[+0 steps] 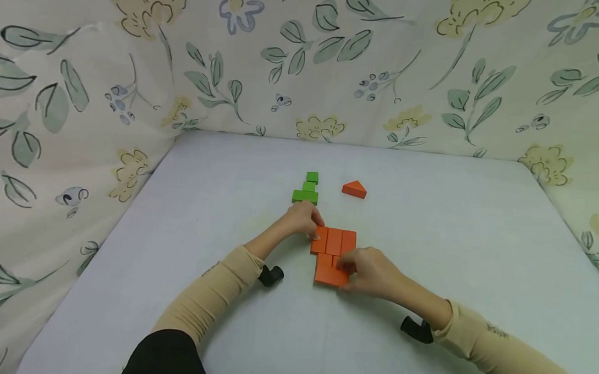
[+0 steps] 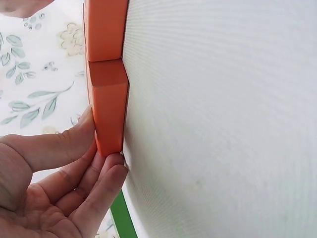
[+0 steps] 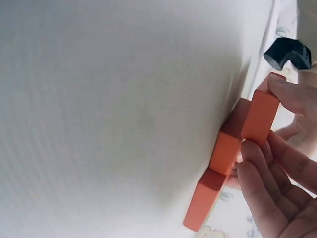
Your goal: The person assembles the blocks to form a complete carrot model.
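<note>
Several flat orange blocks (image 1: pixel 334 241) lie side by side on the white table, in a far row and a near row. My left hand (image 1: pixel 303 219) holds the far row's left block (image 2: pixel 110 116), thumb on its upper face and fingertips at its end. My right hand (image 1: pixel 373 272) pinches another orange block (image 3: pixel 261 116) between thumb and fingers. That block is raised and slightly tilted above the table, at the right of the near row. Its underside is partly hidden in the head view.
Green blocks (image 1: pixel 305 196) stand in a line beyond my left hand. An orange triangular block (image 1: pixel 354 189) lies apart, farther back to the right. Floral cloth (image 1: pixel 320 72) hangs behind the white table (image 1: pixel 451 225) and at its sides.
</note>
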`<state>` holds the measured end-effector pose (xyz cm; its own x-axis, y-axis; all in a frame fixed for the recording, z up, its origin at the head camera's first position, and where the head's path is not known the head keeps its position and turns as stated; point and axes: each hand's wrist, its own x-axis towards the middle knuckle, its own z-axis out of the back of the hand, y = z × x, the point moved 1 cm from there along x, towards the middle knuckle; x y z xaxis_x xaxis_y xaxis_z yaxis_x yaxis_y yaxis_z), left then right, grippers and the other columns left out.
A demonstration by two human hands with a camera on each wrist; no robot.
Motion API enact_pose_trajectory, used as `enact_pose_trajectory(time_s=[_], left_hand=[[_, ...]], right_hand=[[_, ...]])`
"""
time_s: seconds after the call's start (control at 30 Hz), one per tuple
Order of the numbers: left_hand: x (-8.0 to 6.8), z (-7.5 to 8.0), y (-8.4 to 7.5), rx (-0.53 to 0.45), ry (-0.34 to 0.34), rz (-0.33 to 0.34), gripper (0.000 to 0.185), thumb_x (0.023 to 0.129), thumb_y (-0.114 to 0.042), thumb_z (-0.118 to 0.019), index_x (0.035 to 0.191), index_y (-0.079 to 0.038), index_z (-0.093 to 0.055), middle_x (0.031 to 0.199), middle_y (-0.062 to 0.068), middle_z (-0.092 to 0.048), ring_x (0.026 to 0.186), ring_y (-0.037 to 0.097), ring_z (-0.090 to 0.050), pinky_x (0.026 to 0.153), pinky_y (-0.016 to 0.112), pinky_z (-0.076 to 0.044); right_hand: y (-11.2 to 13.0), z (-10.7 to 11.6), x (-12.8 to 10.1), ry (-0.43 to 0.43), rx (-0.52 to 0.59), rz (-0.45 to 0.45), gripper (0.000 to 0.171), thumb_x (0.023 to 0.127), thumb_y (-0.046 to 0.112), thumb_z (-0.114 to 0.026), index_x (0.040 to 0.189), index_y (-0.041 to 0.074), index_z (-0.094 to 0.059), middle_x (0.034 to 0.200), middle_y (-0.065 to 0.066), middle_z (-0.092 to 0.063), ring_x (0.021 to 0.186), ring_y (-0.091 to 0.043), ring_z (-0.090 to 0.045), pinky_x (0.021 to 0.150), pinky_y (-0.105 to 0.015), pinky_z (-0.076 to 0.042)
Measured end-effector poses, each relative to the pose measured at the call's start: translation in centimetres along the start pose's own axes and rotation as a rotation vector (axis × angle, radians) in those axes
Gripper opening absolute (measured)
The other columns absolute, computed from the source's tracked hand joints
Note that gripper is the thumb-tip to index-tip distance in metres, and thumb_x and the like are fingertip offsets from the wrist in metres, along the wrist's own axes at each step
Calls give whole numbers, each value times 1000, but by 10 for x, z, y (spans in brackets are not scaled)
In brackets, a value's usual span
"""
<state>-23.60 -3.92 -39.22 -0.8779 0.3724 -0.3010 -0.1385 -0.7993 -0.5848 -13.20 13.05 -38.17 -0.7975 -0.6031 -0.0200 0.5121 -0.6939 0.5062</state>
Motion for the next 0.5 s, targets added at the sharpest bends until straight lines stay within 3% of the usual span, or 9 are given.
enact_pose_trajectory(time_s=[0.5], left_hand=[[1,-1,1,15,-6,-4,25,65,-9,-77,89,-11,-71,86,-1,-65,76,15,-52,61,24,-42]], right_hand=[[5,-8,-3,-17,-93,40,28,61,19,-79,83,8,-65,69,7,-53,63,-7,-44,57,-22,-40]])
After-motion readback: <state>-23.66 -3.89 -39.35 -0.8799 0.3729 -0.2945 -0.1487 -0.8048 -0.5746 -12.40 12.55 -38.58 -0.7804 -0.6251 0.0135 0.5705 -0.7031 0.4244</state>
